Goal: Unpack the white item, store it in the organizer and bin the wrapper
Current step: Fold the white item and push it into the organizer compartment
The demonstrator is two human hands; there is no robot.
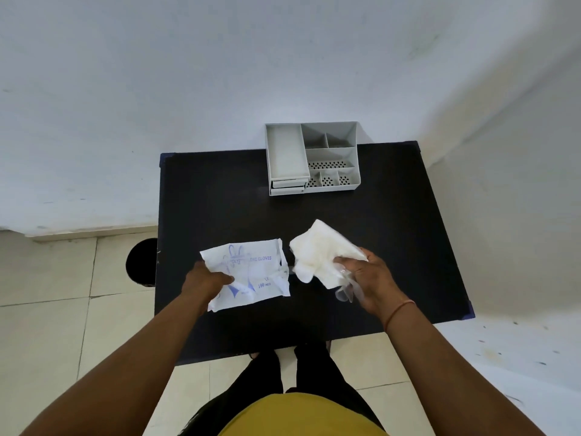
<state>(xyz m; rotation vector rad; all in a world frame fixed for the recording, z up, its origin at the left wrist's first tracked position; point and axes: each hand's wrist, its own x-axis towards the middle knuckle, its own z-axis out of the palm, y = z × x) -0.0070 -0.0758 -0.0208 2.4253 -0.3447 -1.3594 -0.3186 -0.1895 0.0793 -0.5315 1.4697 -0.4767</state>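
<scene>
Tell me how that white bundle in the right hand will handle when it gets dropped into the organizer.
The white bundle sags and creases around the right hand, so it is probably floppy and light. A clear film dangles below the grip, so layers may slip loose. It looks wider than the organizer's small compartments and likely needs folding.

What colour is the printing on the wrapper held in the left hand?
Blue-purple on white, on the wrapper, seen in the head view.

A black table (pixel 220 196) stands against a pale blue-white wall (pixel 188 73), its far edge touching it. Cream floor tiles (pixel 56 309) lie to the left and near side, crossed by thin grout lines. At the bottom edge shows a yellow shirt (pixel 301 416) above black trousers (pixel 314 366).
</scene>
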